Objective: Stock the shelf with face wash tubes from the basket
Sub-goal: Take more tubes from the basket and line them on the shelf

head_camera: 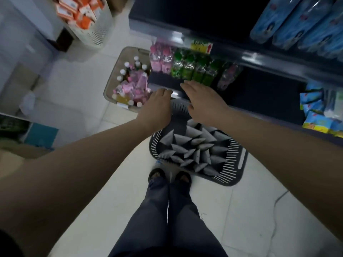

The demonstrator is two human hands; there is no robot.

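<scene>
The left hand is reaching to the front lip of the shelf with its fingers bent downward at the knuckles; I cannot tell whether they are gripping anything. Just beside it, the right hand is lying open, fingers straight and pointing at the lip, holding nothing. Both hands are hovering over the far end of the basket.

One dark grey slotted basket is sitting on the pale floor against the foot of the shelf, just ahead of two sandalled feet. The face wash tubes are all lying inside it, heaped and overlapping, so an exact count is not possible; roughly two dozen are showing. They are looking plain matt grey, each tapering to a flat crimped end, pointing every which way. Any print on them is too small to read.

On the shelf behind the hands, two pink packs are standing at the left, four green packs are standing beside them, and one more pinkish pack is standing to their right. One yellow label with a red arrow is hanging on the shelf edge above. A beige basket of white-capped bottles and pink packs is sitting on the floor to the left.
</scene>
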